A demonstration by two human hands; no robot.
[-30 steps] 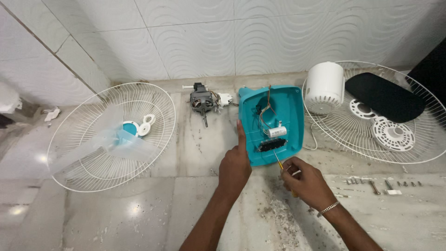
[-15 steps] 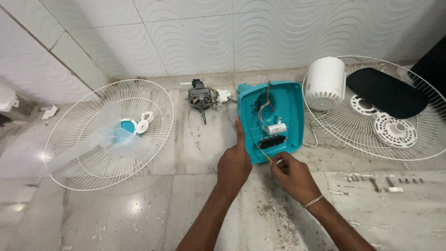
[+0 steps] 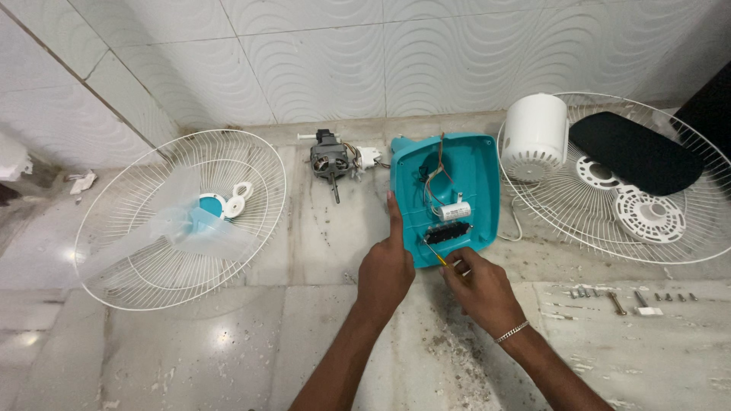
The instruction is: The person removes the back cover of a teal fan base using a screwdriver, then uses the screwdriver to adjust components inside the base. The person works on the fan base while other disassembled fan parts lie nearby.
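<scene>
A teal plastic fan base housing lies open on the marble floor, with wires, a white capacitor and a black switch block inside. My left hand rests against the housing's left edge, index finger stretched along it. My right hand grips a thin screwdriver whose tip points at the switch block near the housing's front edge.
A fan motor lies left of the housing. A wire guard with a pale blue blade sits at far left. At right, another guard holds a white motor cover, a black pad and white discs. Loose screws lie right.
My right hand has moved up and left, bringing the screwdriver tip onto the switch block. My left hand has kept its place at the housing's edge.
</scene>
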